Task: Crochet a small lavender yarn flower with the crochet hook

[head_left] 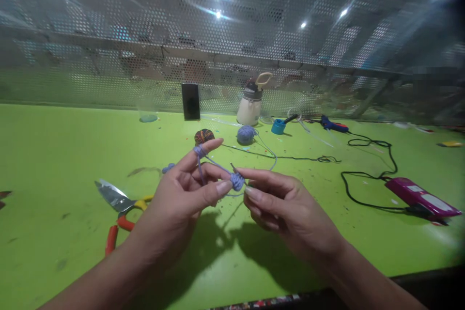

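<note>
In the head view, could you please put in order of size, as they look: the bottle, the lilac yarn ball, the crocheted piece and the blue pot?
1. Bottle
2. Lilac yarn ball
Smallest, unranked: crocheted piece and blue pot, which look alike; the piece is nearer.

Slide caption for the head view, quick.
Left fingers pinch a small purple yarn piece as right fingers hold a slim metal tool above a green table.
</note>
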### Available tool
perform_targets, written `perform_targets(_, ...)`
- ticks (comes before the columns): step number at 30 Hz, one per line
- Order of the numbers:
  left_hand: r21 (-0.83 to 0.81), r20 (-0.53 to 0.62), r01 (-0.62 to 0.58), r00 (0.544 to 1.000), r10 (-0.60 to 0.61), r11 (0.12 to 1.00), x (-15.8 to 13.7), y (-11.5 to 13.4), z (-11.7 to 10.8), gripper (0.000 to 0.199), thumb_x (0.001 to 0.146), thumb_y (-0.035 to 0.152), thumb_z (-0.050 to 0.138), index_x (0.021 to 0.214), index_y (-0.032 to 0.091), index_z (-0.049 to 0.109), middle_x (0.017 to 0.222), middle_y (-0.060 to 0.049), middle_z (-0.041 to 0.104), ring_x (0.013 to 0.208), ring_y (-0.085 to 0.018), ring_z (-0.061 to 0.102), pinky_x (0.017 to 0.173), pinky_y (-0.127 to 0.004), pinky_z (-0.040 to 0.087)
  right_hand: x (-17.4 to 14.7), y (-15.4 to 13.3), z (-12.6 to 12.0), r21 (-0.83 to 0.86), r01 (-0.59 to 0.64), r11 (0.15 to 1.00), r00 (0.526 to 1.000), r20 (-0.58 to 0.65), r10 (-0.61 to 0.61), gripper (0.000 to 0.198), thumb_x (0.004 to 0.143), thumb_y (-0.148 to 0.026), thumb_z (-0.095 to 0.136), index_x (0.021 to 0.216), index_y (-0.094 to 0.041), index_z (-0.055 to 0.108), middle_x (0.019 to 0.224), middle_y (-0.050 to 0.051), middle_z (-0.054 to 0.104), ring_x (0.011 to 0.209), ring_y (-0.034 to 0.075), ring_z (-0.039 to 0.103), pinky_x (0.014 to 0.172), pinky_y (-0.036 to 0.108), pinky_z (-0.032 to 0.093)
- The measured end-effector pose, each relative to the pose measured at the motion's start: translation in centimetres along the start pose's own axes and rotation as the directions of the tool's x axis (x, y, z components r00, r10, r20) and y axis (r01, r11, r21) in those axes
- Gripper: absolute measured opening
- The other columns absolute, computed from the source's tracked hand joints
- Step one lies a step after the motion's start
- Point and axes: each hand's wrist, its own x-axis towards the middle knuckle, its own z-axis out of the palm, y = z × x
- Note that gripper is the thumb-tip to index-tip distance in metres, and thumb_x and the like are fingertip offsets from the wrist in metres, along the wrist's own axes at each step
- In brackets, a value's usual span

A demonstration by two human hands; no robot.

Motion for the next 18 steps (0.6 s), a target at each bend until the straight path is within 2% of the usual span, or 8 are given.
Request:
perform_targets(2, 0.002, 0.014, 0.002, 1.0, -0.002, 1.0, -0.17, 0.09, 0.09, 0.07, 0.068, 0.01, 0.081, 0.132, 0.023, 0.055, 0.076, 0.001, 0.07, 0.071, -0.01, 0.059, 0.068, -0.018, 0.046, -0.03, -0.04, 0.03, -0.003, 0.016, 1.0, 1.0, -0.001, -0.016, 0.026, 0.083, -0.02, 0.071, 0.109, -0.026, 0.074, 0.059, -0.005, 0.049, 0.045, 0.003, 0.033, 0.04, 0.018, 0.018)
perform_targets(5, 0.015, 0.042, -0.015, 0.999, 0.015, 1.0, -0.19, 0.02, 0.02, 0.076, 0.066, 0.007, 0.081, 0.134, 0.026, 0.053, 0.077, 0.002, 0.07, 0.071, -0.011, 0.058, 0.066, -0.019, 0.046, -0.07, -0.12, 0.15, -0.023, 0.033, 0.999, 0.999, -0.01, -0.033, 0.026, 0.084, -0.021, 0.07, 0.11, -0.026, 0.074, 0.059, -0.005, 0.048, 0.045, 0.004, 0.032, 0.041, 0.019, 0.019)
perform_targets(11, -0.005, 0.068, -0.005, 0.998, 0.005, 1.0, 0.27, -0.29, -0.59, 0.068, 0.068, 0.005, 0.08, 0.129, 0.024, 0.057, 0.075, 0.003, 0.068, 0.073, -0.01, 0.06, 0.074, -0.019, 0.049, -0.17, 0.09, 0.34, -0.025, 0.058, 0.998, 0.998, -0.005, -0.058, 0.025, 0.084, -0.022, 0.07, 0.109, -0.027, 0.075, 0.059, -0.005, 0.047, 0.047, 0.005, 0.034, 0.042, 0.019, 0.02)
perform_targets(18, 0.03, 0.059, 0.002, 0.998, -0.003, 1.0, 0.4, -0.36, -0.72, 0.066, 0.07, 0.008, 0.079, 0.13, 0.023, 0.057, 0.077, 0.002, 0.066, 0.072, -0.01, 0.058, 0.069, -0.019, 0.048, -0.44, 0.28, 0.03, -0.1, 0.069, 0.993, 0.998, 0.007, -0.069, 0.028, 0.088, -0.024, 0.069, 0.116, -0.028, 0.072, 0.06, -0.005, 0.045, 0.049, 0.006, 0.033, 0.044, 0.021, 0.021)
